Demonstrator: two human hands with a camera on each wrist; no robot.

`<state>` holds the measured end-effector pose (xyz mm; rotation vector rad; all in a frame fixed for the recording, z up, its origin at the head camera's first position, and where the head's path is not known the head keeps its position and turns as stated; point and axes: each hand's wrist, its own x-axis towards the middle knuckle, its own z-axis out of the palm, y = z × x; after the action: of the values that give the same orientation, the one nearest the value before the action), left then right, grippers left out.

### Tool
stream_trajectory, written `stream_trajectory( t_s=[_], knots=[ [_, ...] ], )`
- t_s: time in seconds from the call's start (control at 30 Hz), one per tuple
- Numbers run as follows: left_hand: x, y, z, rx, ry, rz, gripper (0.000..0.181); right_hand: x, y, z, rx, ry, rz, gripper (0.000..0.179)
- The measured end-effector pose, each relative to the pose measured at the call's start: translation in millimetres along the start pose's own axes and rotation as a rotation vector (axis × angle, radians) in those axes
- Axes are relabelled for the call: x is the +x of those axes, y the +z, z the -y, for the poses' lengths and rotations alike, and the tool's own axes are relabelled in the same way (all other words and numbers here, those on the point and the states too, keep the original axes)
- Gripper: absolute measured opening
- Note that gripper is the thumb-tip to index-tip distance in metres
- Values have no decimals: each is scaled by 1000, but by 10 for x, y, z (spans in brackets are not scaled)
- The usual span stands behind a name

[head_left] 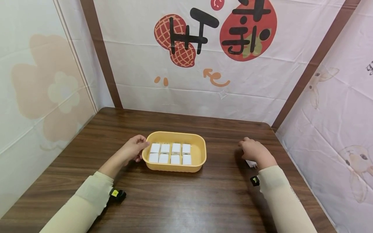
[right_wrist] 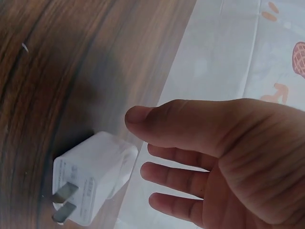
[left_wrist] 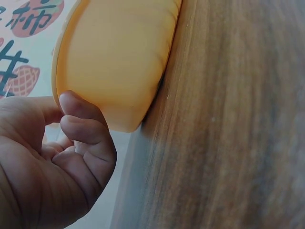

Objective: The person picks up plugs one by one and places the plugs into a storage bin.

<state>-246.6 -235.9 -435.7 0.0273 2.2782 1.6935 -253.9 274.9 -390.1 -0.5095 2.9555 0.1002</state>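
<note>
A yellow plastic basket (head_left: 175, 167) sits on the table, with several white charger plugs (head_left: 176, 148) standing in two rows inside. At its left end my left hand (head_left: 134, 149) pinches the rim, and the curled fingers (left_wrist: 86, 131) show against the outer wall in the left wrist view. Off to the right, my right hand (head_left: 254, 151) hovers over one more white charger plug (right_wrist: 90, 176), which lies on the table with its two metal prongs showing. Thumb and fingers of that hand are apart and hold nothing; the plug is beside the fingertips.
The dark wood-grain table (head_left: 180, 200) fills the lower part of the head view. A printed white cloth (head_left: 186, 94) hangs behind it, with more cloth at both sides. Black wrist cameras (head_left: 118, 195) are strapped at both sleeves.
</note>
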Motion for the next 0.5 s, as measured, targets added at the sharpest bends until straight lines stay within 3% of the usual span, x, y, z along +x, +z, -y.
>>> stream_trajectory(
  t_s=[0.5],
  knots=[
    [5,-2,6,4,-5,-9,28,35,6,-185,66,38,78,45]
  ],
)
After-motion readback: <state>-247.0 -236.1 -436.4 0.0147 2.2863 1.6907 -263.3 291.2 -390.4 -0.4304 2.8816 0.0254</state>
